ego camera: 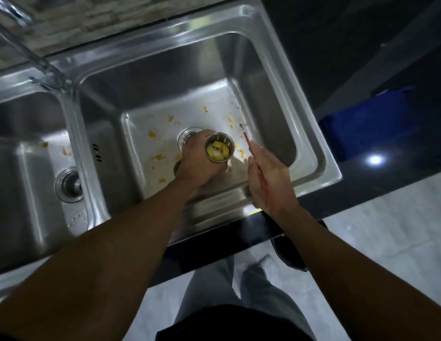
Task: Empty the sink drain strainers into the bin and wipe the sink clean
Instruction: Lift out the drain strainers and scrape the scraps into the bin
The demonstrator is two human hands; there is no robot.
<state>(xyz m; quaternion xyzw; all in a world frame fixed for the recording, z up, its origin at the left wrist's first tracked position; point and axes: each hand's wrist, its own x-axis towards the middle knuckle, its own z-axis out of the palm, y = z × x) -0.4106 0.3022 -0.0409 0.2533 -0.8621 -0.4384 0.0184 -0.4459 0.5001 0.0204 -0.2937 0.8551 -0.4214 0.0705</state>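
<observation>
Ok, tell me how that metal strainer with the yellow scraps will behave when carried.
The strainer looks like thin rigid steel, so probably stiff and light. Its open top holds loose yellow chunks, likely to spill if tilted. Shiny metal from a dirty sink may be slippery in the left hand.

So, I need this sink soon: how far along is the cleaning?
Early. Done: one strainer is out of the right basin's drain. In hand: the left hand holds it, yellow pieces still inside; the right hand holds a thin red stick. Left: emptying it into the blue bin, the left basin's strainer, apparently seated, and wiping the scraps off both basin floors.
</observation>
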